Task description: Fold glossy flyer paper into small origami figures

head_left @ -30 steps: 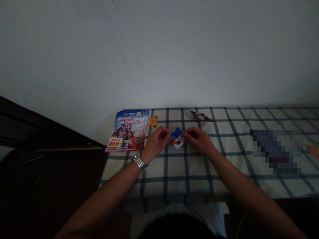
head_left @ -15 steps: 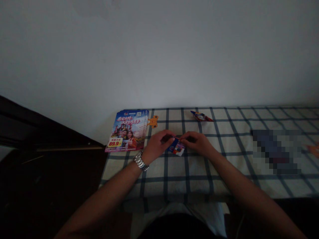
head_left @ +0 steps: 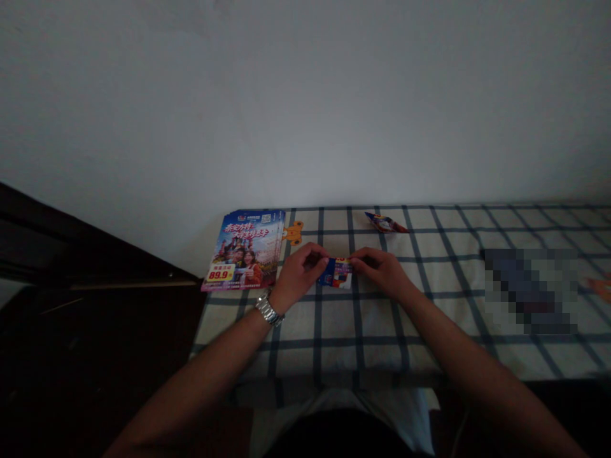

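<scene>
Between my hands is a small folded piece of printed paper (head_left: 337, 273), blue on the left with a coloured picture on the right. My left hand (head_left: 300, 272), with a metal watch (head_left: 269, 308) on its wrist, pinches the paper's upper left corner between thumb and fingers. At the upper right corner, my right hand (head_left: 379, 270) pinches it the same way. The paper is held just over or on the checked cloth (head_left: 334, 334); I cannot tell which. Left of my left hand lies a stack of printed flyers (head_left: 245, 251), marked 89.9.
A folded paper shape (head_left: 386, 222) sits near the wall, beyond my right hand. An orange bear-shaped piece (head_left: 293, 233) lies beside the flyers. Farther right is a blurred-out dark object (head_left: 529, 292), and another person's hand (head_left: 600, 287) shows at the right edge.
The folded paper has turned from slanted to nearly level and shows more of its upper part. My hands have drawn slightly apart along its top edge.
</scene>
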Tool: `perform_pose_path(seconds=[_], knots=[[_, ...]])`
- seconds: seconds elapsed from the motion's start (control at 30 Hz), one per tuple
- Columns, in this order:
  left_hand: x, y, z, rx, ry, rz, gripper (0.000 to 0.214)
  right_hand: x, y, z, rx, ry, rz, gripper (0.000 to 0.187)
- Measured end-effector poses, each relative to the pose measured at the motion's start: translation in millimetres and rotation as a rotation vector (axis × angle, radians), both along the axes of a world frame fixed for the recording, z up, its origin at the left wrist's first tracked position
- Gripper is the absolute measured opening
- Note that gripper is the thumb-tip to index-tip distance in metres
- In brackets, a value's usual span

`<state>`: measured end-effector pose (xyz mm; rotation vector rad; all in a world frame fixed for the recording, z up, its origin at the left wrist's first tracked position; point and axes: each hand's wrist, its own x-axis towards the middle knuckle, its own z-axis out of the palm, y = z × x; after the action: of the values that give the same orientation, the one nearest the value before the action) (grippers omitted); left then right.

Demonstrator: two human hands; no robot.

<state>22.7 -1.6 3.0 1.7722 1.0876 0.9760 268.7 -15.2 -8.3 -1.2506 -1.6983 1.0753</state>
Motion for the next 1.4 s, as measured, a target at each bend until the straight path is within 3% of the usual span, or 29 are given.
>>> perform_pose_path(seconds=[0.8, 1.1, 1.4], knots=[[2.3, -2.4, 2.5, -0.027, 0.005, 0.008, 0.016, -1.8, -1.3, 5.1, 0.062, -0.110, -0.047, 0.024], [0.1, -0.3, -2.4, -0.013, -0.010, 0.026, 0.017, -3.5, -0.9, 0.4, -0.051, 0.041, -0.040, 0.030], [0.8, -1.7, -1.6, -0.020, -0.007, -0.019, 0.014, -4.7, -2.6, 4.7, -0.061, -0.006, -0.046, 0.029]])
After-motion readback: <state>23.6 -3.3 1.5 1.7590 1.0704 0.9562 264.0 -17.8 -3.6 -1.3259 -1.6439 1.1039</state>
